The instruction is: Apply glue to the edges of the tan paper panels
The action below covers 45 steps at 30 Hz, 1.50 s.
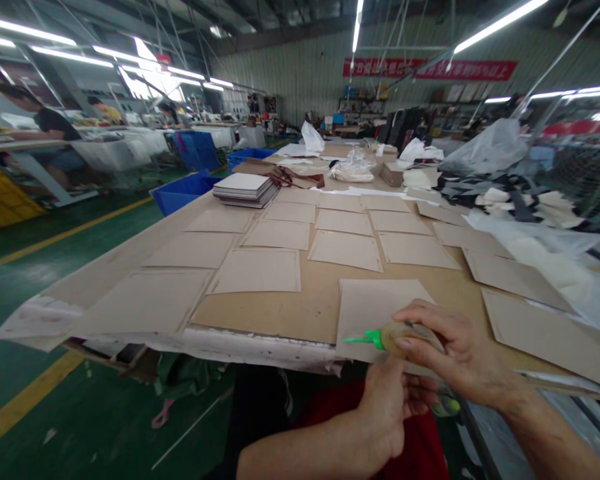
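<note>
My right hand is wrapped round a squeeze bottle with yellowish contents. Its thin green nozzle points left, just over a grey-beige rectangular sheet at the table's front edge. Whether the tip touches the sheet I cannot tell. Below the bottle, at the same edge, is my left hand with its fingers curled. What those fingers hold, if anything, is hidden. A small green and clear round object shows beneath my right wrist.
Several similar sheets lie in rows across the table. A stack of boards stands at the back left, near a blue bin. Fabric scraps and plastic bags pile up at right. A person sits far left.
</note>
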Each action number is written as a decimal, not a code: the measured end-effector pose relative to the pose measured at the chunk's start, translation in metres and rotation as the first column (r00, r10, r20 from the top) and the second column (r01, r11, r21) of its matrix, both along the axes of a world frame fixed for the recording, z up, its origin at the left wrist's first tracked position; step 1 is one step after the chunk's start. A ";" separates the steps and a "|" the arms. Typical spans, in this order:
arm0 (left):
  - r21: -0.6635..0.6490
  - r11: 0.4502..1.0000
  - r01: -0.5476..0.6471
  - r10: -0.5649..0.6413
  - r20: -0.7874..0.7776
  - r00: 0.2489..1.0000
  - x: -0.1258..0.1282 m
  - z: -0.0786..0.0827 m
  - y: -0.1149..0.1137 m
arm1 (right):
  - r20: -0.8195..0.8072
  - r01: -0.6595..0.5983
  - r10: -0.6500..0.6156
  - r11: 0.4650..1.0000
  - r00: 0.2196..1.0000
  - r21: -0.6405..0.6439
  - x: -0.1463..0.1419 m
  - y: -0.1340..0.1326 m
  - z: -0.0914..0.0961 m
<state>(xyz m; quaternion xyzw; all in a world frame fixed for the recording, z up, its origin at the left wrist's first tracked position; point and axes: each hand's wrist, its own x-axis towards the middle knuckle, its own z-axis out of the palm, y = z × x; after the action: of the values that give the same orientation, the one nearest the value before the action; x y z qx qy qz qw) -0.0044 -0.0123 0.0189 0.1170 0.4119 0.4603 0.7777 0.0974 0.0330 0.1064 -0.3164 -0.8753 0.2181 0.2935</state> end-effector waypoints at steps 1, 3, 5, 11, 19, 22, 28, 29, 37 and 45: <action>0.004 1.000 -0.006 0.006 -0.003 1.000 0.000 -0.001 0.000 | 0.021 -0.022 0.022 1.000 1.000 0.008 -0.003 0.001 0.002; 0.014 1.000 -0.014 0.014 -0.003 1.000 0.001 -0.002 0.000 | 0.057 -0.058 0.057 0.998 0.997 0.013 -0.007 0.004 0.006; 0.018 1.000 -0.022 0.022 0.005 1.000 0.002 -0.004 0.000 | 0.096 -0.077 0.075 0.997 0.993 0.017 -0.011 0.006 0.010; -0.006 0.999 -0.036 0.036 -0.016 0.999 0.004 -0.001 0.000 | 0.163 -0.166 0.165 0.986 0.973 -0.004 -0.019 0.008 0.023; -0.031 0.999 -0.020 0.021 0.004 1.000 0.003 -0.002 0.000 | 0.255 -0.170 0.179 0.984 0.950 -0.058 -0.030 0.019 0.033; -0.041 0.999 -0.025 0.025 -0.006 1.000 0.003 -0.003 0.001 | 0.296 -0.148 0.139 0.989 0.945 0.008 -0.034 0.028 0.033; -0.086 0.996 -0.023 0.021 -0.030 0.999 0.004 0.006 0.000 | 0.337 -0.019 -0.027 0.991 0.941 0.132 -0.038 0.055 0.029; -0.088 0.996 -0.026 0.024 -0.031 0.999 0.003 0.007 0.000 | 0.331 0.005 -0.050 0.991 0.942 0.134 -0.038 0.060 0.028; -0.075 0.997 -0.032 0.028 -0.050 0.998 0.004 0.005 0.001 | 0.321 0.150 -0.232 0.954 0.918 0.261 -0.040 0.091 0.023; -0.061 0.997 -0.045 0.040 -0.071 0.997 0.004 0.005 0.001 | 0.328 0.088 -0.157 0.972 0.932 0.217 -0.041 0.090 0.027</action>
<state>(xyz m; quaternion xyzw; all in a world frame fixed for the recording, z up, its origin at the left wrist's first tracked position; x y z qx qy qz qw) -0.0005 -0.0112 0.0244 0.0998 0.4555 0.4592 0.7561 0.0567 0.1235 0.1334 -0.3728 -0.9088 0.0526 0.1797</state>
